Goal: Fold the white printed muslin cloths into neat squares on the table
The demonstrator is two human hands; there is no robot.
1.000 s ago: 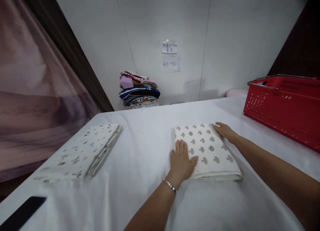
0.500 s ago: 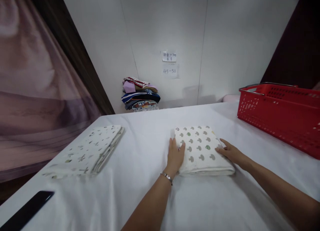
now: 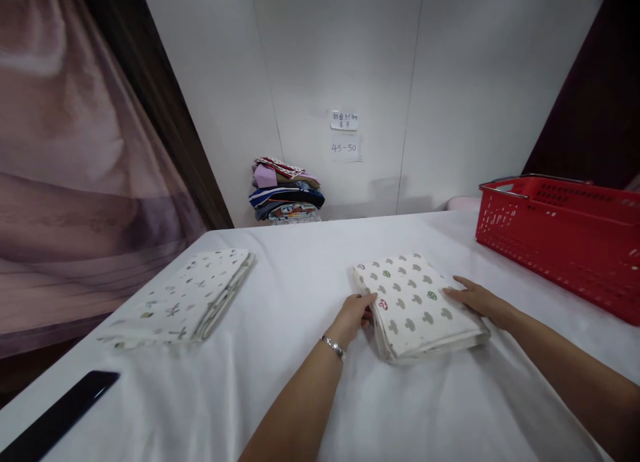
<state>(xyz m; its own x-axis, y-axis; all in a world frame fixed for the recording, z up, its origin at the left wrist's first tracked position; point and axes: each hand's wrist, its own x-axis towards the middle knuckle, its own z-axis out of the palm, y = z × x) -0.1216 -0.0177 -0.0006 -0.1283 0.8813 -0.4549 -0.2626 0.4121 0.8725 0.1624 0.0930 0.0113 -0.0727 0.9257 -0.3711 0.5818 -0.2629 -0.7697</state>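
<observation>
Fingers (image 3: 367, 302) of the left hand (image 3: 355, 317) curl closed around the left edge of the folded mushroom-print cloth (image 3: 415, 305) on the white table (image 3: 295, 295), while the right hand (image 3: 475, 299) rests flat and open on its right edge.

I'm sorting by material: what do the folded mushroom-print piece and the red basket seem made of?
Mushroom-print cloth: soft matte fabric, probably cotton; its stacked layers sag at the edges. Red basket: glossy moulded plastic, judging by its perforated walls; its handle looks like bare metal.
</observation>
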